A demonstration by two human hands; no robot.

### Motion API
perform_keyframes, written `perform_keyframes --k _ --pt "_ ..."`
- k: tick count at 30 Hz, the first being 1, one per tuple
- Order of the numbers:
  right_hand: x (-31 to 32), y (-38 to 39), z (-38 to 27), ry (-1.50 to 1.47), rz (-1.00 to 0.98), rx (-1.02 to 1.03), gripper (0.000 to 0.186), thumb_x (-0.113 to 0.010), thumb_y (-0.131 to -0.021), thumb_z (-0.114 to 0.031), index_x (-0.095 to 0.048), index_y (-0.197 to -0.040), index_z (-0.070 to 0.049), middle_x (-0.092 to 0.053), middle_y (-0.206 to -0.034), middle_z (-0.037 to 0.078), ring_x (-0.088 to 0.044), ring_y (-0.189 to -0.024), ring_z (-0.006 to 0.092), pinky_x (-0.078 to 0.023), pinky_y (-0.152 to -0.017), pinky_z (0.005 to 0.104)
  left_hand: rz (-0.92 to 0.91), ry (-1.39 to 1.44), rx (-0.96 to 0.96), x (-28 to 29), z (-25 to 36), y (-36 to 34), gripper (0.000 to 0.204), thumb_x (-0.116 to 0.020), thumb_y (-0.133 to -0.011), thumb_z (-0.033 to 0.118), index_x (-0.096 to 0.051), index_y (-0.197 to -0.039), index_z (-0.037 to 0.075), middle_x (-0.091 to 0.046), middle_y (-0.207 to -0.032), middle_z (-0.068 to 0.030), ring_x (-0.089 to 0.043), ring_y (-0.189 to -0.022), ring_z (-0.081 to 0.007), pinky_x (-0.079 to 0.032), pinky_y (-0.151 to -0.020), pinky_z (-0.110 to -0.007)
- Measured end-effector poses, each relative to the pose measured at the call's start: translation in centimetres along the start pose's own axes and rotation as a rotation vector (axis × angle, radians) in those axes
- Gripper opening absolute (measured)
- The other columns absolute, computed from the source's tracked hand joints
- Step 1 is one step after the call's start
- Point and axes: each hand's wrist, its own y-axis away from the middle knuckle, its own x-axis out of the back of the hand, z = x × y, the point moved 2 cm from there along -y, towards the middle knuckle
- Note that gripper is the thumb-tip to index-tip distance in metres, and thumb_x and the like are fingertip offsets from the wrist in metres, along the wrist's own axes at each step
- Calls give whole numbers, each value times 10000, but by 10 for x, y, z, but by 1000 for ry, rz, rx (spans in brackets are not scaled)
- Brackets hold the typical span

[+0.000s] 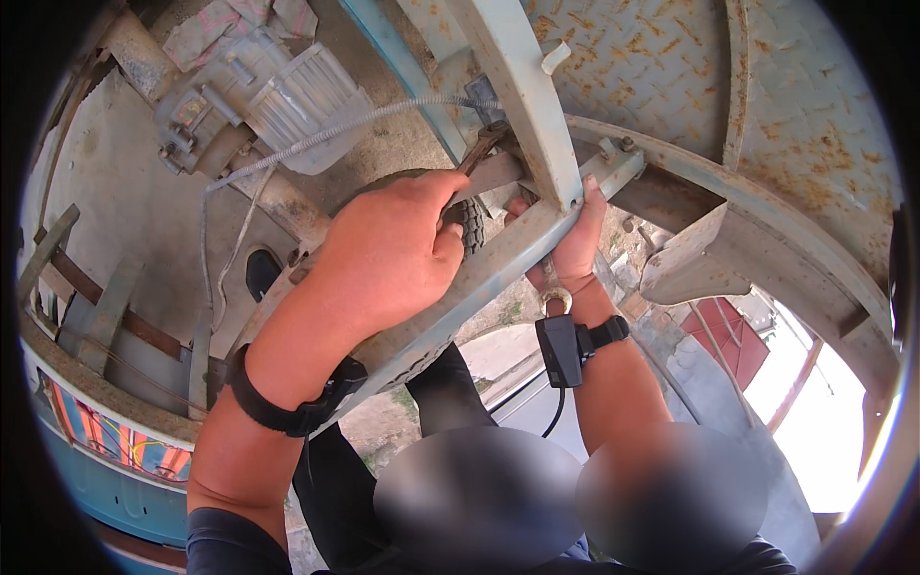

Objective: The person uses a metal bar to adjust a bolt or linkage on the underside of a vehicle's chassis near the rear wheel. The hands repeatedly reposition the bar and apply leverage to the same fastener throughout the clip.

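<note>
The left hand (388, 254) hides most of the rusty wrench (476, 153); the right hand's (573, 244) fingers vanish behind the frame bar (498, 264).

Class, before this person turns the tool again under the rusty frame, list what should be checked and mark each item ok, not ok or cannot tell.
1. Left hand closed round the rusty metal wrench: ok.
2. Wrench head seated on the fastener at the pale blue steel frame bar: cannot tell, the joint is too small to see.
3. Right hand bracing the lower frame bar: ok.
4. Grey sheathed cable away from the wrench: not ok, it runs close past the head.
5. Black wrist straps clear of the frame: ok.
</note>
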Motion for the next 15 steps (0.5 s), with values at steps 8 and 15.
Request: perform_keyframes --k 8,15 --pt "3 3 -2 88 -12 9 814 -351 -954 -743 -603 -1251 -28 -654 -825 138 -637 -718 261 -544 -685 393 57 192 84 6 18 0 317 -697 -900 221 -694 -1171 55 -709 -958 -184 -704 -850 -361 -555 -763 -453" --pt "-3 2 -2 13 19 -8 662 -390 -977 -660 -614 -1195 -77 -603 -905 79 -607 -816 239 -523 -732 418 101 302 -66 3 9 1 289 -763 -909 144 -700 -1180 66 -709 -1012 -125 -691 -869 -256 -565 -770 -374"
